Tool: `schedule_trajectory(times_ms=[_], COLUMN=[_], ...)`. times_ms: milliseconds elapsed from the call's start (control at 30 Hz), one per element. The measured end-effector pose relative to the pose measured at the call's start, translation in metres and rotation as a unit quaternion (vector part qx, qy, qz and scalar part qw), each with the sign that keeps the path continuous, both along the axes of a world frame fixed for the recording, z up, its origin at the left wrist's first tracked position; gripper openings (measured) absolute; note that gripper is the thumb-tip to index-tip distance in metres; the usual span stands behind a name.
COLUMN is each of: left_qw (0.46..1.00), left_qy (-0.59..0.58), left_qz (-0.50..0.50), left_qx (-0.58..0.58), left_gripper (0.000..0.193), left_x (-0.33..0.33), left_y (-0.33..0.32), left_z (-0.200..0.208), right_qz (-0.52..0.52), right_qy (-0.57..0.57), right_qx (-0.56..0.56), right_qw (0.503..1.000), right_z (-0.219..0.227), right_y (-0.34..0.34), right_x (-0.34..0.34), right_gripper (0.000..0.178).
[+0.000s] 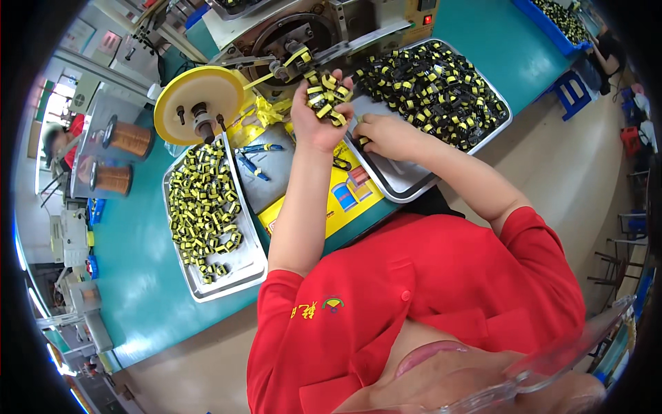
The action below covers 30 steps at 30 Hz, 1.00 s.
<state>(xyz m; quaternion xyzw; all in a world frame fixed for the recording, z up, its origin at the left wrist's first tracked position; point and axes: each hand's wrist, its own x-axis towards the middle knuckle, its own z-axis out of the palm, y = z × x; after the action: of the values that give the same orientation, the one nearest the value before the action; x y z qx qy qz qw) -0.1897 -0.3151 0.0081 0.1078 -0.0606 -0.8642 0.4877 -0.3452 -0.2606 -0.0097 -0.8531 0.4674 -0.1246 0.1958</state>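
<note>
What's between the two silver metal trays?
In the head view: blue-handled tools on a grey plate, a yellow printed sheet and the left forearm.

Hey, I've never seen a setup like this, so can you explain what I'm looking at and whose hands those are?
There's no robot here, just a person's two bare hands. The picture comes from a wide fisheye camera worn on that person's head, looking down, so straight edges bend near the rim. The left hand holds a cluster of small black-and-yellow parts. The right hand reaches over the right tray; whether its fingers hold anything is hard to tell. That tray and the left tray both contain many similar pieces. Between them lie blue-handled tools. Behind stands a metal machine, with a round yellow disc at its left, all on a teal table.
</note>
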Motion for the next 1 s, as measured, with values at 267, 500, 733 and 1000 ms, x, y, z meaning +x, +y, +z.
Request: schedule_trajectory(times_ms=[267, 500, 733, 1000], left_qw=[0.996, 0.999, 0.998, 0.997], left_qy=[-0.085, -0.038, -0.053, -0.074], left_qz=[-0.004, -0.002, -0.009, -0.002], left_qx=[0.029, -0.006, -0.024, -0.016], left_gripper=[0.036, 0.043, 0.044, 0.043], left_x=[0.024, 0.03, 0.03, 0.029], left_y=[0.034, 0.031, 0.028, 0.031], left_z=[-0.023, -0.037, -0.036, -0.033], right_qz=[-0.147, -0.21, -0.228, -0.267], right_qy=[-0.324, -0.355, -0.357, -0.359], right_qx=[-0.094, -0.125, -0.198, -0.093], right_qw=[0.93, 0.902, 0.884, 0.889], right_z=[0.007, 0.031, 0.016, 0.03], right_y=[-0.022, -0.049, -0.064, -0.056], right_x=[-0.001, 0.058, 0.07, 0.066], right_gripper=[0.027, 0.029, 0.033, 0.032])
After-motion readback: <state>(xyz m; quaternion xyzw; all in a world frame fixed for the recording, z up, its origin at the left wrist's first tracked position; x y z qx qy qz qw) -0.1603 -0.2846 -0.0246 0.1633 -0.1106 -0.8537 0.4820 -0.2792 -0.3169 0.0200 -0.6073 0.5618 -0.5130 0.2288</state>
